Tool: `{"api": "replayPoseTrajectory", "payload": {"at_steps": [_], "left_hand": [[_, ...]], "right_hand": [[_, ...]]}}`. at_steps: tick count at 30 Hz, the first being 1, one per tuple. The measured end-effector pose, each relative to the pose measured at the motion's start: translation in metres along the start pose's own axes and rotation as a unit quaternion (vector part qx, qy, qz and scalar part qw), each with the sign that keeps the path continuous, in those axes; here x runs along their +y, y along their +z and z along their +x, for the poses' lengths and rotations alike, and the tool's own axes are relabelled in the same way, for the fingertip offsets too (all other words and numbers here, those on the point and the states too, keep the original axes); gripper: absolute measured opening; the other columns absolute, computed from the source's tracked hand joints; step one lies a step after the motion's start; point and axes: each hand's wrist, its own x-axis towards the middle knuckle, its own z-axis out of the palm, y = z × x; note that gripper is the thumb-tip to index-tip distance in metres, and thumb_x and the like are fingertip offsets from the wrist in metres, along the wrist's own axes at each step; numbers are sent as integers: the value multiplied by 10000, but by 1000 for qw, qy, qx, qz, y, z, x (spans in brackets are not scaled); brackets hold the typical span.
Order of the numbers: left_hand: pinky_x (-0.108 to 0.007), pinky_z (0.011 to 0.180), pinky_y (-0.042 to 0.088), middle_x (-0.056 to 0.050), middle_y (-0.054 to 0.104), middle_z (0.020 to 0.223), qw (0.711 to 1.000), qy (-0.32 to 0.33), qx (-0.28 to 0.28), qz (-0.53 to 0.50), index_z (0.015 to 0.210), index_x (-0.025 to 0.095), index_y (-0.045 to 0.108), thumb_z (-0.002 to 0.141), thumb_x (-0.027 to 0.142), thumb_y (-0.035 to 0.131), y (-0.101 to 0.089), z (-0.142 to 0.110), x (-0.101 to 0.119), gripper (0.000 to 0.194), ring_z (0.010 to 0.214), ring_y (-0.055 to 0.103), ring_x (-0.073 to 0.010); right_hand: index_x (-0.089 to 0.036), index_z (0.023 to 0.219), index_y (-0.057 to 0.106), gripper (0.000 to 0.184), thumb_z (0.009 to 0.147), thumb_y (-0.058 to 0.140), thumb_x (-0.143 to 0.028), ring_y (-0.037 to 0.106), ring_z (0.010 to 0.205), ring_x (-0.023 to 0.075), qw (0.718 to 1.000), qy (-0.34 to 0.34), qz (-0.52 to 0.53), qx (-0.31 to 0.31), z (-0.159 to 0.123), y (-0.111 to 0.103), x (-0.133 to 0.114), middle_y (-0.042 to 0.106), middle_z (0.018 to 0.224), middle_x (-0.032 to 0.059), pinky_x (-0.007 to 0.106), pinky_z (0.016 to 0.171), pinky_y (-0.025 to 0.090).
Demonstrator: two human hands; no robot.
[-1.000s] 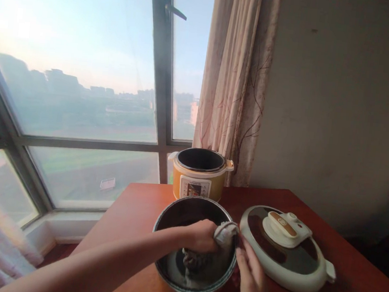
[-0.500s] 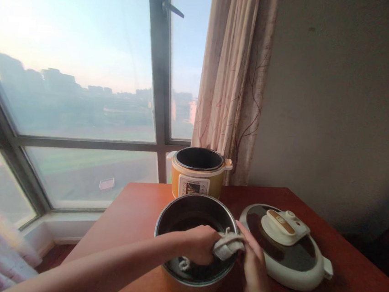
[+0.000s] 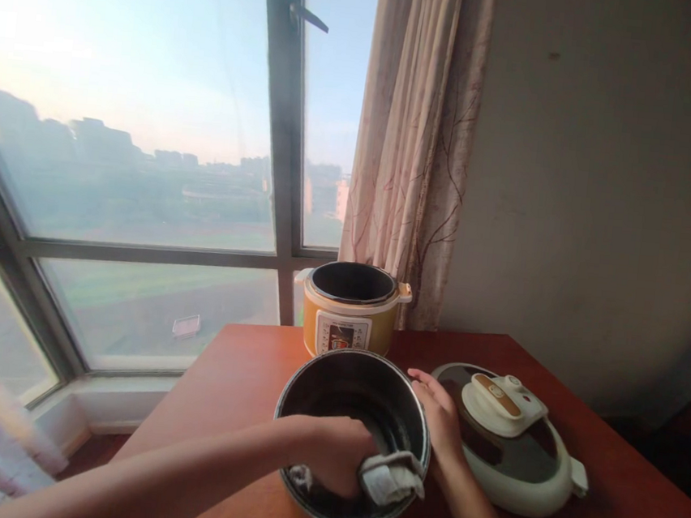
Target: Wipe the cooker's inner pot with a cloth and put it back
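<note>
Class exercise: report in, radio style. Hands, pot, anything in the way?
Left hand gripping cloth inside pot. Right hand at pot's outer side. Lid close beside right hand; cooker body just behind pot.

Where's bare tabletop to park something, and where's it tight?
Table is bare left of cooker and pot, beyond left forearm; behind lid, right of cooker; and right of lid. Crowded: between pot and lid (right hand); inside pot (left hand, cloth).
</note>
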Motion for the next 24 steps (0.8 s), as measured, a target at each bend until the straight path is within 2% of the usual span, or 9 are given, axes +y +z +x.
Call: {"api": "replayPoseTrajectory", "payload": {"at_steps": [2,4,7,10,12,14,18,21,24], "left_hand": [[-293,614,496,-74,747,817,998,-29,41,-30,907,197,746,692,226,650,7,11,4,237,745,682,-254],[-297,622,492,-52,718,749,988,-66,91,-108,817,185,734,658,203,651,12,25,5,180,708,661,-243],[-272,638,488,-15,678,710,927,-135,190,-294,724,156,691,607,151,671,16,45,-1,119,714,637,-217],[-249,666,506,-47,708,860,863,-193,268,-382,883,125,676,716,130,571,16,58,-13,197,802,653,-205],[-253,707,522,-89,717,1001,840,-214,305,-395,1030,111,638,786,103,468,15,61,-20,297,875,660,-202],[-266,746,529,-113,716,1075,826,-221,325,-404,1078,111,615,802,86,444,15,61,-23,326,928,661,-210],[-266,818,511,-79,738,1060,840,-196,318,-394,1017,155,649,768,74,515,21,59,-10,295,981,671,-218],[-303,824,505,-80,744,1065,891,-160,301,-300,1069,195,648,746,114,565,27,54,7,343,983,684,-256],[-333,762,512,-104,751,1044,950,-120,226,-178,1076,216,653,689,140,610,26,41,18,396,942,705,-309]], "right_hand": [[-189,945,740,433,626,763,-481,674,688,225,1000,13,8,-16,-1,-2,3,742,787,43,299,609,498],[-188,984,736,468,640,759,-504,675,698,229,999,24,6,-33,0,-4,6,743,799,41,305,621,501],[-181,1049,728,541,648,763,-543,687,766,247,998,24,9,-54,0,-7,9,754,851,48,328,695,519],[-185,1075,725,564,656,773,-560,695,924,276,998,25,21,-56,-2,-8,11,764,994,73,354,809,526],[-194,1099,717,572,667,775,-565,690,989,285,997,36,26,-58,-4,-8,13,760,1049,78,361,839,525],[-200,1129,705,584,679,773,-567,688,1003,287,997,43,30,-62,-5,-8,15,759,1056,76,365,848,522],[-181,1063,716,538,684,770,-559,680,1010,283,997,17,38,-70,-4,-5,16,759,1035,84,369,893,501],[-167,1070,705,532,688,762,-533,692,907,260,994,13,55,-89,0,-3,14,757,993,81,352,820,511],[-173,1098,688,535,683,770,-500,683,754,221,992,37,65,-101,8,-1,12,751,891,50,315,694,499]]}}
